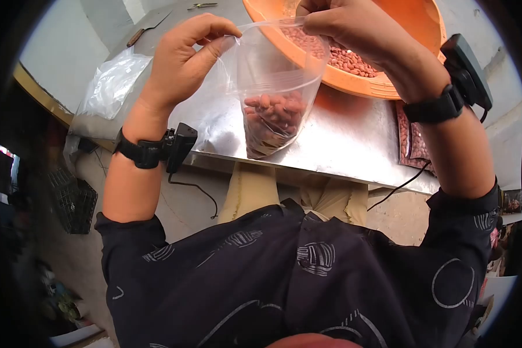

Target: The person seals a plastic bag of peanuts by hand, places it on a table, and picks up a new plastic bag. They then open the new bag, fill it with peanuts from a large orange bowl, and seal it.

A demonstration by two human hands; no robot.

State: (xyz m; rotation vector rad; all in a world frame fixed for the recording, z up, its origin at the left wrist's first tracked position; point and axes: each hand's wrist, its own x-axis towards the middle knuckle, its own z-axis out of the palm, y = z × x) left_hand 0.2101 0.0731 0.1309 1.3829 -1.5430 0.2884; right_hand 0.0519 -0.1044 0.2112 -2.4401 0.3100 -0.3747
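A clear plastic bag [272, 69] hangs upright near the table's front edge, with reddish-brown beans [275, 113] in its lower part. My left hand [194, 55] pinches the left side of the bag's mouth between thumb and fingers. At the right side of the mouth, my right hand [354, 26] is closed on the rim, its fingers curled. Behind the bag and under my right hand stands a large orange basin [359, 84] holding more of the beans.
The metal table [209, 124] bears a pile of empty clear bags [115, 81] at the left, a knife [148, 30] behind them, and filled bean bags [412, 136] at the right edge. Cables hang from both wrist devices. A black crate [72, 200] sits lower left.
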